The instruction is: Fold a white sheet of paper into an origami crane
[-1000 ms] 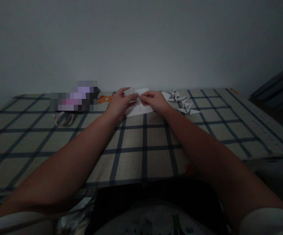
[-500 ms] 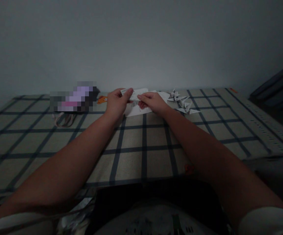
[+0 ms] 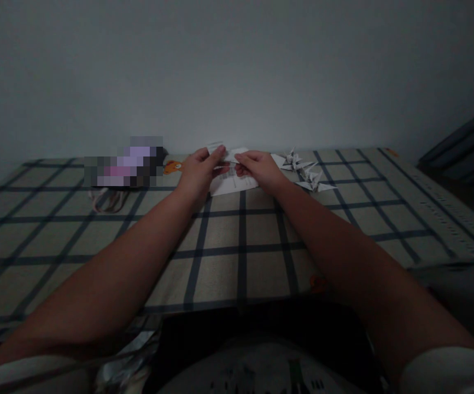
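Standing in this dim room, I see one person at work, bare forearms stretched forward. Largest is a plain grey wall (image 3: 237,71), and against it is one counter (image 3: 220,273) under a pale cloth with dark checks. Two arms reach from short white sleeves across the cloth to its far side, perhaps because the paper lies there.

On the person's left rests one purple bundle (image 3: 128,164), its outline blurred, with a looped strap (image 3: 107,202) trailing toward the near edge. It sits well apart from the hands, presumably to leave elbow room.

One white printed sheet (image 3: 233,187) lies flat beneath the hands, maybe as a work surface. Beyond the right hand (image 3: 239,158) lie at least two folded paper figures (image 3: 316,180), pointed like cranes, grouped close together as though set aside.

Smallest is the held paper (image 3: 215,146), white with printed lines, raised above the sheet. The left hand (image 3: 221,157) grips it between thumb and fingers; the right has thumb and forefinger pinched on paper too. The hands are near each other, apparently to keep the work steady between them. In this gloom, I cannot tell whether both grip a single piece.
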Available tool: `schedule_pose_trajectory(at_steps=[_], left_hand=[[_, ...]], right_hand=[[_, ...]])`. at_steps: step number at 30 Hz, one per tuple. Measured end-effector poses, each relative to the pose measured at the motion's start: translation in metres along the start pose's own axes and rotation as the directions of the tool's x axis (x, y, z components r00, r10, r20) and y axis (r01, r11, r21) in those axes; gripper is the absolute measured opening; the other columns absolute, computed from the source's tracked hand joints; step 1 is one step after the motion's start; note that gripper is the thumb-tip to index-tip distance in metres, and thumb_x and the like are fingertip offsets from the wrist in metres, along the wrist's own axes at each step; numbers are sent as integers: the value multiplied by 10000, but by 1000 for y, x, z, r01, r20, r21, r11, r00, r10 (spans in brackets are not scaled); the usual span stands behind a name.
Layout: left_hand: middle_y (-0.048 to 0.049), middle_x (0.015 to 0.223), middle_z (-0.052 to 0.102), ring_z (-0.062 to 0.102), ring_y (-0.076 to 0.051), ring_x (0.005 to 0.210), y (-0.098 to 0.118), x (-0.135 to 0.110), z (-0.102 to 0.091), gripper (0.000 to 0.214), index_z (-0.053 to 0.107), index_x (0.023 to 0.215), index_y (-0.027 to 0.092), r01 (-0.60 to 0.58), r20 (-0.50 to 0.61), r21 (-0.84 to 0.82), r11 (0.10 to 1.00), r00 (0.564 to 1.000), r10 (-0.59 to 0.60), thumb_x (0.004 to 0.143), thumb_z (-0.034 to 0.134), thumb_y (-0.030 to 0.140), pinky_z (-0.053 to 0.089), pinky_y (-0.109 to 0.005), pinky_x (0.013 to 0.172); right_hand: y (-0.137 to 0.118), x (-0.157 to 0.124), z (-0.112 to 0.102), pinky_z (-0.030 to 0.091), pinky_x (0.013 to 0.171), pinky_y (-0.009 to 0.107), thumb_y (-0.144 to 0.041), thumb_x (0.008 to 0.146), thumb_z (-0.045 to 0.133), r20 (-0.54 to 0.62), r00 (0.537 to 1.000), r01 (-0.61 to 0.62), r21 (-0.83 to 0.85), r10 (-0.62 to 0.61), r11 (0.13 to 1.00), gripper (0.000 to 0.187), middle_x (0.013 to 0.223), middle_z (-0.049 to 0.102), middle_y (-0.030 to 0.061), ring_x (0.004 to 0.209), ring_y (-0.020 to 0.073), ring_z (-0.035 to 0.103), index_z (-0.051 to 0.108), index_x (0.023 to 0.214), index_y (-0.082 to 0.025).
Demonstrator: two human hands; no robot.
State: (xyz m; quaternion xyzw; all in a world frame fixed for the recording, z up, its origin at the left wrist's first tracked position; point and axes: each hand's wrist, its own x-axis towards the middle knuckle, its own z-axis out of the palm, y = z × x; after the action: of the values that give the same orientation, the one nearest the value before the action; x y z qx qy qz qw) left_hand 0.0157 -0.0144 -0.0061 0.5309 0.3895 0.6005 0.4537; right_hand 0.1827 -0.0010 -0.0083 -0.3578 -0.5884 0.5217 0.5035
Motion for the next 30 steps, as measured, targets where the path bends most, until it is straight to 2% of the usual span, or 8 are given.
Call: schedule_pose_trajectory(at_steps=[3,7,13,17,20,23,27,30], left_hand=[[-47,896,717,664,-130,801,0,-2,2,437,688,856,165,57,80,-37,998,995,-53,677,861,525,572,-279,799],[-18,809,680,626,-114,766,-3,-2,0,423,685,761,155,46,42,-37,998,998,-44,653,878,517,548,-262,781],[22,676,586,541,-84,661,-2,-1,-1,314,674,671,162,-20,35,-32,999,999,22,710,846,421,484,-210,680],[29,573,526,454,-79,568,3,0,-3,305,659,603,162,-71,34,104,992,997,68,737,813,388,377,-207,560],[18,559,543,441,-86,552,5,0,-6,322,663,586,161,-83,71,235,968,995,68,740,805,405,335,-223,529],[5,566,563,472,-97,563,4,-2,-7,347,666,587,159,-59,106,296,953,994,29,743,801,438,368,-221,539],[-10,684,635,560,-116,640,3,-2,-4,311,741,762,159,-19,85,154,988,996,6,769,775,468,501,-237,632],[-9,684,645,550,-101,618,3,-1,-4,292,761,795,154,-45,71,114,992,997,37,757,798,441,504,-223,627]], right_hand=[[3,3,-2,558,714,222,-404,840,776,-20,1000,12,69,-10,998,256,718,691,-7,661,85,633,681,778,-175],[4,3,-2,571,734,228,-370,772,830,26,1000,-12,99,10,995,243,743,701,-14,702,88,648,699,820,-171],[2,-2,-2,558,729,243,-324,790,801,95,995,38,-70,-32,997,186,725,705,-1,664,87,617,725,789,-153],[3,-1,-1,549,690,229,-342,828,769,113,994,17,-81,-7,997,206,730,694,3,671,93,627,706,775,-154],[2,2,0,544,654,218,-419,855,745,28,999,15,-21,-15,1000,275,690,647,-23,636,86,611,658,775,-171],[2,3,-1,534,656,209,-430,835,772,-27,999,33,-12,-33,999,299,657,617,-44,618,78,590,623,769,-180],[2,2,-1,521,677,204,-384,848,770,-30,997,68,-22,-69,997,314,645,625,-43,625,72,583,569,712,-184],[3,2,1,530,680,210,-359,849,774,5,999,37,24,-37,999,286,662,637,-38,632,76,599,581,732,-182]])
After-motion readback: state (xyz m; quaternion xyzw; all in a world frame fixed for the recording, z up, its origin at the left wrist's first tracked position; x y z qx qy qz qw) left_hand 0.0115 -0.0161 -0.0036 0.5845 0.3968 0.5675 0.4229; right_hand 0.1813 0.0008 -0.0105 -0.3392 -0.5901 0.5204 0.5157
